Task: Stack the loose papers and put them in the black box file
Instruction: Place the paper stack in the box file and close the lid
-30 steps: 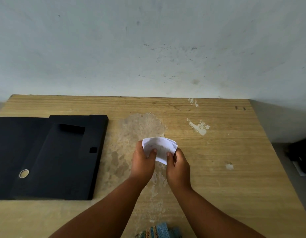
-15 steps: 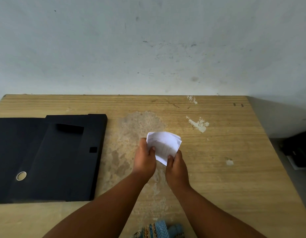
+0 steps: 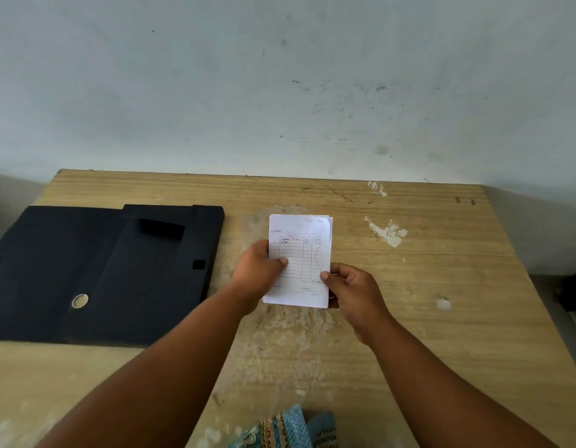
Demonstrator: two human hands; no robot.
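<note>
Worn wooden table (image 3: pixel 442 318), both hands gripping papers (image 3: pixel 304 253)

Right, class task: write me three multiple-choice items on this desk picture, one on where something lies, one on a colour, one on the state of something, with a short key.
1. Where does the box file lie relative to the papers?
A. To their left
B. To their right
C. Under them

2. What colour is the box file?
A. Blue
B. Black
C. Red

3. How are the papers held?
A. Lying loose on the table, untouched
B. By one hand only
C. By both hands, one at each side edge

Key:
1 A, the file sits on the left part of the table, apart from the papers.
2 B, its whole surface is black.
3 C, the left hand grips the left edge and the right hand the right edge, printed side facing up.
</note>
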